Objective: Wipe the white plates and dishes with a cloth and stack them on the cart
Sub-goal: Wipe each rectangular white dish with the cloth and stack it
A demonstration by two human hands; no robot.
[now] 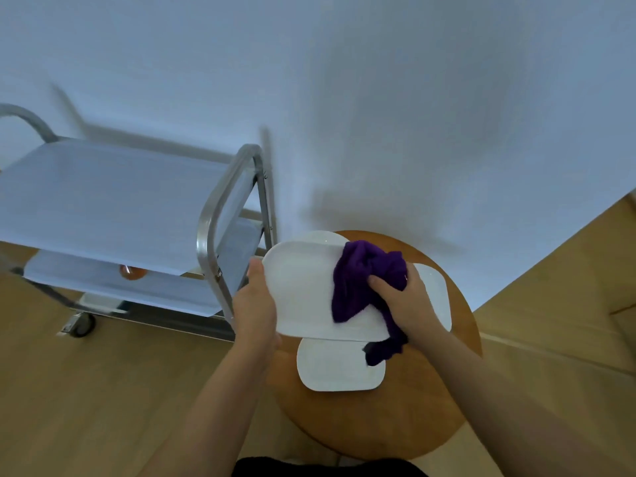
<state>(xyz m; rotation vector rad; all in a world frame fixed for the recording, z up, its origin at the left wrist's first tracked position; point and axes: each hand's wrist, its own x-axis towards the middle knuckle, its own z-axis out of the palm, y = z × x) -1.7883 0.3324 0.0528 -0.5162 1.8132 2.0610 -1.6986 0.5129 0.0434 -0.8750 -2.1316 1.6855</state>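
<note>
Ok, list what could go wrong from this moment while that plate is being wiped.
1. The left hand grips the held plate by one edge only, above the round wooden table; pressure from the purple cloth in the right hand could tip or slip it.
2. If dropped, it would likely strike the plate below and chip both.
3. The cloth's hanging tail could drag across that lower plate.

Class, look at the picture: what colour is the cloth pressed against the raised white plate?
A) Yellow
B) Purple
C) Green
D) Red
B: the right hand grips a purple cloth against the plate, which the left hand holds up.
</note>
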